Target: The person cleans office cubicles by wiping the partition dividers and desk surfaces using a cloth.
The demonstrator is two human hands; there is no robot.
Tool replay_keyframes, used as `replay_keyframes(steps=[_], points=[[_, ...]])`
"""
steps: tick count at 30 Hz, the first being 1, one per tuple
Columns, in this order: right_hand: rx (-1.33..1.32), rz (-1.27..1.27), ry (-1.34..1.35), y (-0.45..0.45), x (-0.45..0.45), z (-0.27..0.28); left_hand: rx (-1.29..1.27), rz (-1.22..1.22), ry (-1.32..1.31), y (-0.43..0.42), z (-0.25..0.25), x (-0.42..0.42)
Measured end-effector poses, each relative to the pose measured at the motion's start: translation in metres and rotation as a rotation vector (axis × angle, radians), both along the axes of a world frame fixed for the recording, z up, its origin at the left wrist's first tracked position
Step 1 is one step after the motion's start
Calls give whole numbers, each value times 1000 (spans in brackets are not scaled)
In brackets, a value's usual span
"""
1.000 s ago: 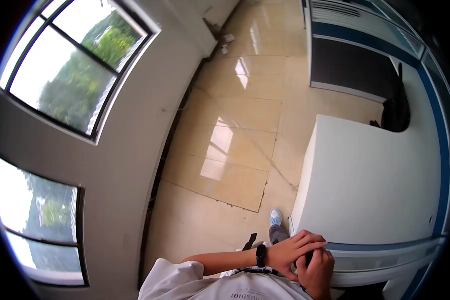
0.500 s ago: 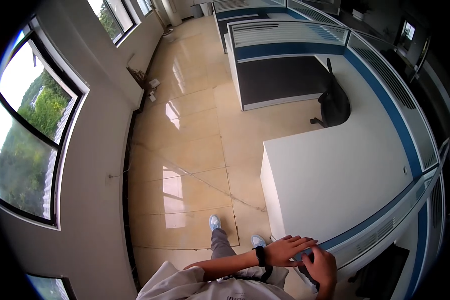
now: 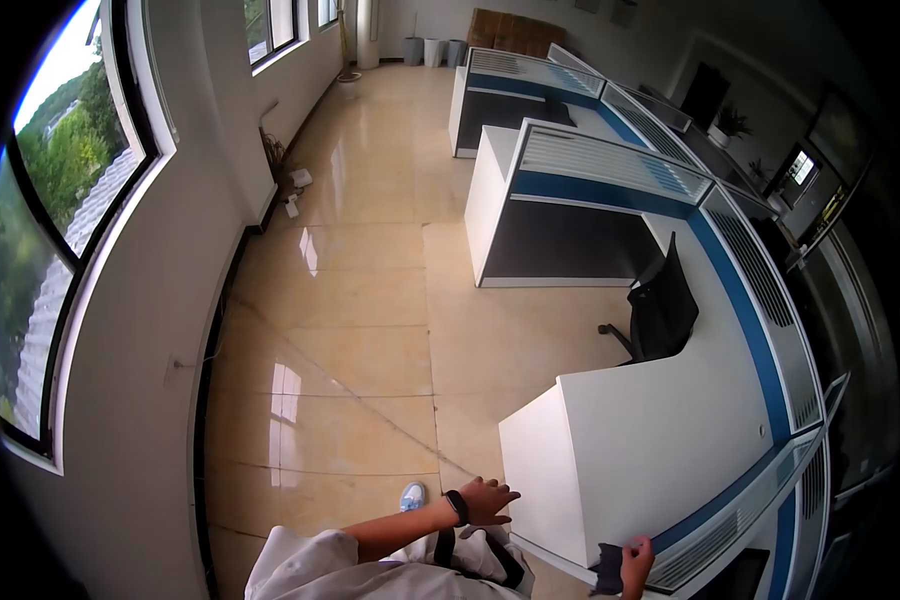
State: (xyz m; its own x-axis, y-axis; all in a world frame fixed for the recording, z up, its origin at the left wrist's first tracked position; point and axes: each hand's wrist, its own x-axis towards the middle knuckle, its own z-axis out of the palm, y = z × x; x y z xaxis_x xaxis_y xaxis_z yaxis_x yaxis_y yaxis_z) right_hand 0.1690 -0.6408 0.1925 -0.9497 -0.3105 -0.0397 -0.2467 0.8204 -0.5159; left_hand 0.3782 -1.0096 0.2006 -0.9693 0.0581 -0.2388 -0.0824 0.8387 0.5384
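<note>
My left hand, with a black band on its wrist, hovers in front of the near corner of the white desk. Its fingers are stretched out and nothing is in them. To the right, low in the view, my right hand pinches a dark, ragged-edged piece that looks like cloth. This hand is beside the blue-edged partition at the desk's near side. A gap separates the two hands.
A black chair stands at the desk's far side. More partitioned desks run beyond it. Windows and a wall line the left, with tiled floor between. Bins stand at the back.
My hands, together before, have come apart, and the dark piece now shows in my right hand. The view has tilted up and shows more of the room's far end.
</note>
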Motion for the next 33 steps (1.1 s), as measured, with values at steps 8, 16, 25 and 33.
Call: replay_keyframes(steps=[8, 16, 25, 33], points=[[126, -116, -288, -18, 42, -73, 63, 46, -61, -29, -1, 11], [-96, -160, -189, -48, -14, -132, 45, 15, -105, -40, -28, -37], [-333, -610, -154, -87, -78, -222, 13, 20, -176, -89, -51, -114], [-28, -939, 264, -159, -46, -169, 113, -310, -357, -111, -87, -177]])
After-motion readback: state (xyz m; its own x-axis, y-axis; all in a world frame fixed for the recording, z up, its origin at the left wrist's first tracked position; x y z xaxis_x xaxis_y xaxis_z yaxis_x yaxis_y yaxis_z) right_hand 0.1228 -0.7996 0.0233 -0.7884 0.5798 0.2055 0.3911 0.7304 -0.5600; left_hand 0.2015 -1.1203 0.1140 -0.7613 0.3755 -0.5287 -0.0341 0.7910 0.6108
